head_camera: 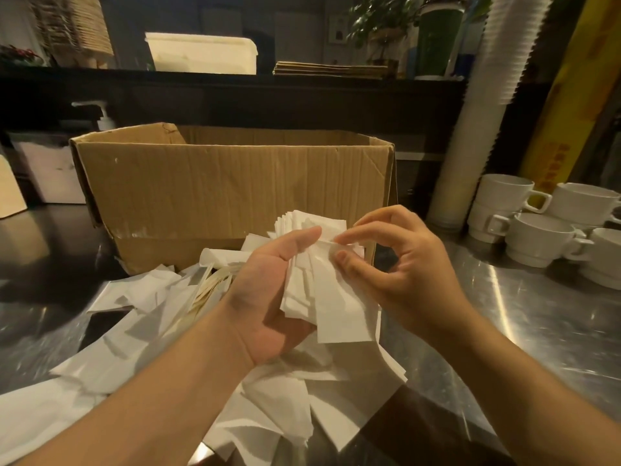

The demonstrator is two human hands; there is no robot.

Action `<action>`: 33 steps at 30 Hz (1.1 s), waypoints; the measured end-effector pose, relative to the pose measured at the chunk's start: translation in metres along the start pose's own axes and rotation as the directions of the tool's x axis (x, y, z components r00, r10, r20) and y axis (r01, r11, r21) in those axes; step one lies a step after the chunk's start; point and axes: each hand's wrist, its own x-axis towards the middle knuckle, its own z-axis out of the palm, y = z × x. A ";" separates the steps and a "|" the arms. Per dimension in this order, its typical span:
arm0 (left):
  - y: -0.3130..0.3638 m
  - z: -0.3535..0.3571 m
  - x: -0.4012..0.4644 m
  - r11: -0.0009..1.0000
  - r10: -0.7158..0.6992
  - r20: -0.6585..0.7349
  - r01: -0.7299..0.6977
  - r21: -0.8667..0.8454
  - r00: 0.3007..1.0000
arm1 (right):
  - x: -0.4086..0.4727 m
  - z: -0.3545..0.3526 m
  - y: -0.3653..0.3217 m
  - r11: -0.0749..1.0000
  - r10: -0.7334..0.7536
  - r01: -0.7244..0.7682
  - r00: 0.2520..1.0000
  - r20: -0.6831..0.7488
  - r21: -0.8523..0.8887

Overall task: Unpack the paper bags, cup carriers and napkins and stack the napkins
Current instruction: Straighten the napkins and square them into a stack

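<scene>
White napkins (316,280) fill the middle of the view, a fanned bundle gripped in the left hand (268,280). That hand is turned palm up, thumb stretched along the top of the bundle and fingers curled underneath it, forearm reaching in from the lower left. Right hand (396,267) comes in from the lower right, wrist bent, index finger and thumb pinching the upper right edge of the top napkin, the other fingers loosely curled above it. Both hands sit just above the worktop (521,314), right in front of the box (235,183).

Below the hands, a loose pile (275,398) of more napkins sprawls over the steel toward the near edge, spreading out to the left as well. Cardboard box stands open behind them, touching the far side of the pile. Over at the right edge of the worktop, white cups (537,237) are stacked in pairs, well apart from the napkins, with a tall sleeve of paper cups (470,129) leaning beside them.
</scene>
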 end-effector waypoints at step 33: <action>-0.005 -0.004 0.002 0.999 -0.035 0.142 0.030 0.041 0.989 | 0.009 -0.024 -0.008 0.859 0.253 -0.331 0.937 0.240 0.391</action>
